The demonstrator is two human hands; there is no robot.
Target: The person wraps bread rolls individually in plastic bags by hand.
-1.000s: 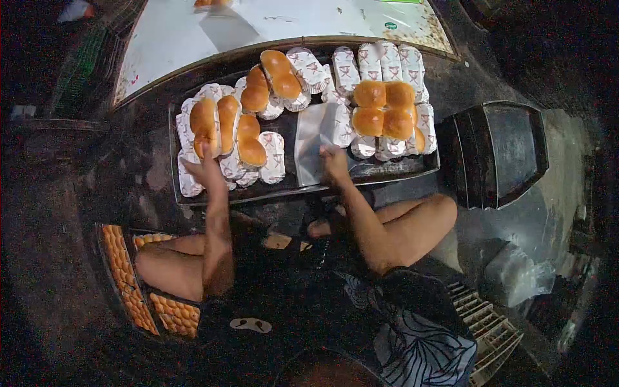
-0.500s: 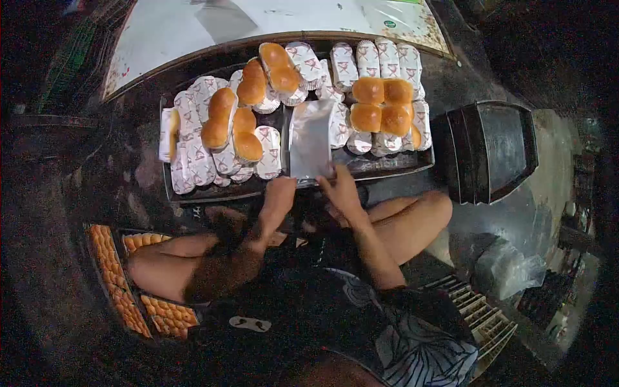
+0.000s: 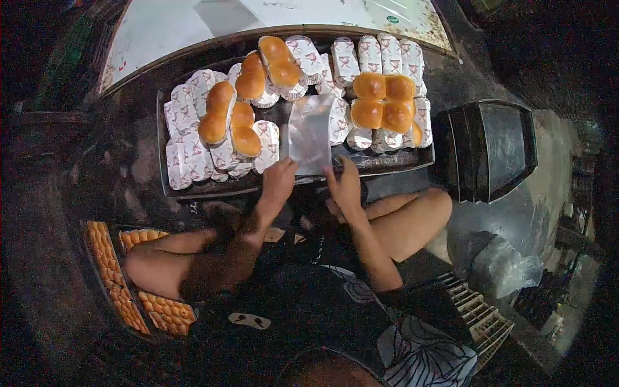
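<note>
A clear plastic bag [image 3: 310, 132] lies flat over the middle of a dark tray [image 3: 371, 169], its near end toward me. My left hand [image 3: 278, 182] is closed on the bag's near left corner. At the near right corner, my right hand [image 3: 346, 185] pinches the edge between thumb and fingers. Left of the bag sit golden buns [image 3: 218, 113] among white printed paper wrappers [image 3: 188, 158], several turned bottom up. To its right, a cluster of golden buns [image 3: 383, 103] rests on more white-wrapped ones.
Stacked dark trays [image 3: 493, 151] stand to the right. A crumpled clear plastic bundle [image 3: 509, 266] lies lower right, near a slatted crate [image 3: 480, 309]. Trays of small buns [image 3: 166, 313] are on the floor at lower left. A white board [image 3: 277, 16] lies beyond the tray.
Both hands have shifted slightly away from me along with the bag's near edge. The bun that jutted out past the tray's left edge no longer shows there.
</note>
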